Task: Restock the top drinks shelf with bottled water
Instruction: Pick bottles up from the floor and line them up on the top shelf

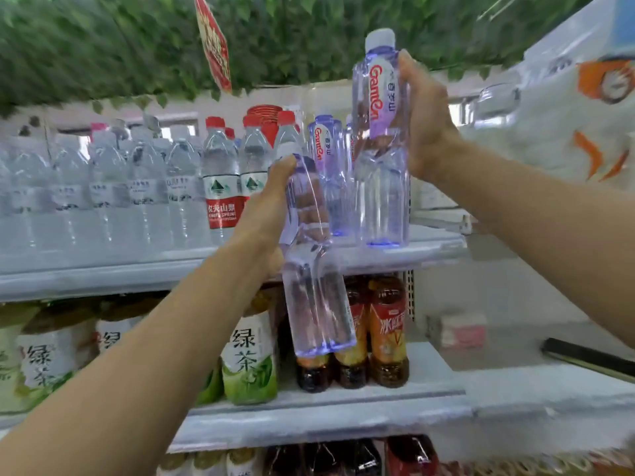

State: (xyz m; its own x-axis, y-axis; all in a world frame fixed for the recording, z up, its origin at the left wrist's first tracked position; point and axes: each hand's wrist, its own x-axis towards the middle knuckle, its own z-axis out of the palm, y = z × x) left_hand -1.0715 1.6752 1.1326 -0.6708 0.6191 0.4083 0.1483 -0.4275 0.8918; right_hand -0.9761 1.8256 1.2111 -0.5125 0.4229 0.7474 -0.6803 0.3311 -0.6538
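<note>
My right hand (426, 125) grips a tall clear water bottle (381, 187) with a white cap and a purple label, upright, its base at the right end of the top shelf (103, 276). My left hand (271, 207) holds a second clear bottle (314, 269) by its upper part; it hangs tilted in front of the shelf edge, base pointing down. Another purple-label bottle (324, 149) stands on the shelf between my hands.
Rows of clear water bottles (113, 187) and red-cap bottles (221, 176) fill the top shelf to the left. Green tea cartons (249, 355) and iced tea bottles (386, 331) stand on the shelf below. A white plastic bag (577, 108) hangs at right. Leafy decoration runs overhead.
</note>
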